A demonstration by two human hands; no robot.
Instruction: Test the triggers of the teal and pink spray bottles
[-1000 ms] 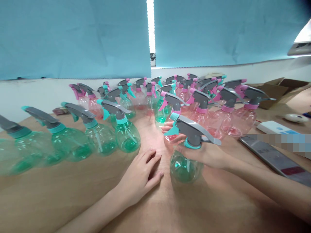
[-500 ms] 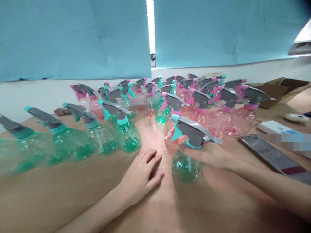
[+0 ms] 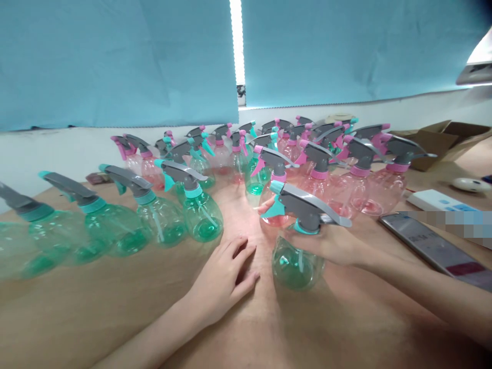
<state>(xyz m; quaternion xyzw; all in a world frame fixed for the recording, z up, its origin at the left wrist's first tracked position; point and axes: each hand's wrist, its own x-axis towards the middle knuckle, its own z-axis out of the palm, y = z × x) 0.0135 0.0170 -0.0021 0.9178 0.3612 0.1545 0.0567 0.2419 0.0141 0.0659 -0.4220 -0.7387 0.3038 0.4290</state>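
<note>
My right hand [image 3: 326,242] is wrapped round the upper part of a clear green spray bottle [image 3: 294,269], just below its turquoise collar. This bottle stands upright on the table [image 3: 246,333], its grey trigger head [image 3: 307,202] pointing left with a turquoise nozzle and trigger. Some fingertips show beyond the trigger; the rest of that grip is hidden behind the bottle. My left hand [image 3: 226,274] lies on the table to the left of it, palm down, fingers apart and holding nothing. The nearest other green spray bottle [image 3: 202,215] stands just beyond the left hand.
Several green spray bottles [image 3: 115,225] line the left. Several pink spray bottles [image 3: 351,192] stand at right, with mixed ones behind. Further right are a phone [image 3: 430,251], a white box [image 3: 438,201], a white mouse-like object [image 3: 471,185] and an open carton [image 3: 434,148].
The fingertips of my right hand, beyond the trigger, have shifted slightly. Both hands and the held bottle otherwise stay in place.
</note>
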